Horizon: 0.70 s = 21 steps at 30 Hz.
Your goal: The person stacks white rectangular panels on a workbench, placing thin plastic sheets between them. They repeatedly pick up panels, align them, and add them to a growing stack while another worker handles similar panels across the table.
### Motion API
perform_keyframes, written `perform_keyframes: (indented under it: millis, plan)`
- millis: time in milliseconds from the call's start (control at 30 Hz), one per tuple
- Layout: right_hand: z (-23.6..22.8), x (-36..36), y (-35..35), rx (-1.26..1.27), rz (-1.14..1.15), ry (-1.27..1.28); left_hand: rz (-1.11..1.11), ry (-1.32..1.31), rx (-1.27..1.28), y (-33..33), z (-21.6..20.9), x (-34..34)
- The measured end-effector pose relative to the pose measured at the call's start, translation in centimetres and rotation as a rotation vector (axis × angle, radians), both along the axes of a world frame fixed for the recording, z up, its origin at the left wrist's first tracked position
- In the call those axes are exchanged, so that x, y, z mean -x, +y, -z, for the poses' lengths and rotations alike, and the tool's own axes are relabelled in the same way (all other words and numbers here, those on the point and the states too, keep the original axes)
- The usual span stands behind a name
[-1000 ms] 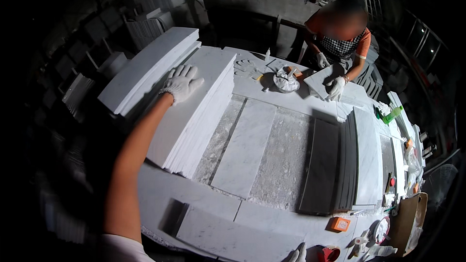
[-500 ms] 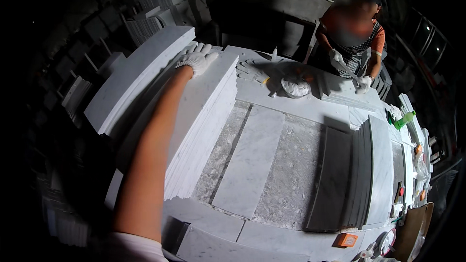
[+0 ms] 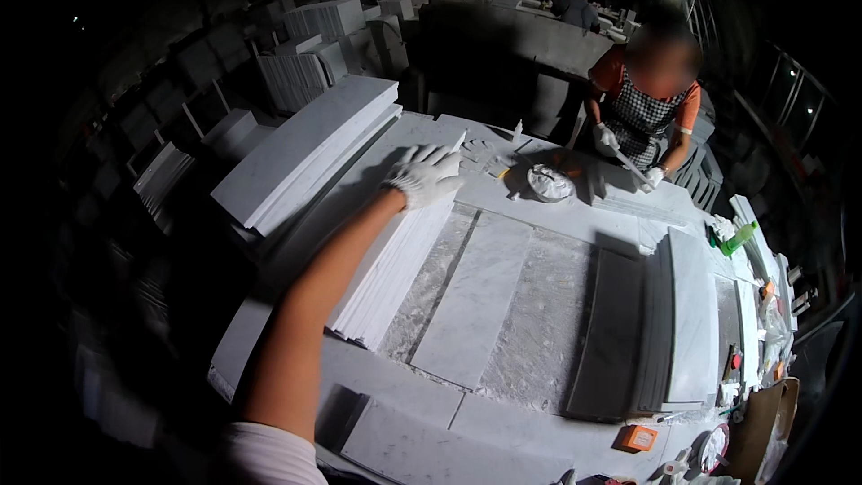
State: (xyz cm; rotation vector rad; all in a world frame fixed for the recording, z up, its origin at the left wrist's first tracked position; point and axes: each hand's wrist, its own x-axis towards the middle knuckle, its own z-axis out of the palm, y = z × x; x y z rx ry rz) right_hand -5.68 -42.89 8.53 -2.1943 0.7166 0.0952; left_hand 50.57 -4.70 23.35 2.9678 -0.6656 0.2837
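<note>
My left hand [image 3: 424,177], in a white knitted glove, lies palm down across the far right edge of a stack of long pale marble slabs [image 3: 395,260]. Its fingers are stretched out and the thumb is apart from them; the bare forearm reaches in from the lower left. Whether the fingertips hook under a slab edge is hidden. To the left lies another marble slab pile [image 3: 310,153], with a broad pale face on top. Just beyond my fingers is a loose work glove [image 3: 482,158] on the table. My right hand is out of view.
A single marble slab [image 3: 476,292] lies on the dusty tabletop, with more slabs [image 3: 691,319] at the right. Behind stand a bowl of white material [image 3: 549,183] and a small bottle [image 3: 517,131]. An orange box [image 3: 638,437] sits near. Across the table, a gloved co-worker [image 3: 646,108] holds a strip.
My left hand has come nearer and rightward, from the stack's top face to its right edge. The view has shifted, and the co-worker's hands have moved slightly.
</note>
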Motion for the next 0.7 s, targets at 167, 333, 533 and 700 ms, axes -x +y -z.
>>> perform_keyframes:
  millis: [167, 333, 533, 700]
  plan:
    - [1.7, 1.0, -0.6, -0.019, -0.029, -0.119, -0.260, -0.183, -0.030, 7.5, 1.2, 7.9]
    - [4.3, 2.8, -1.2, -0.089, 0.063, -0.366, -0.441, -0.040, -0.001, 12.7, -0.6, 17.7]
    - [3.6, 3.7, -1.9, 0.033, 0.034, -0.360, 0.037, 0.010, 0.014, 4.0, 0.1, 31.6]
    - [7.3, 4.2, -3.1, -0.002, 0.035, -0.431, 0.574, 0.465, 0.580, -7.9, 7.6, 46.5]
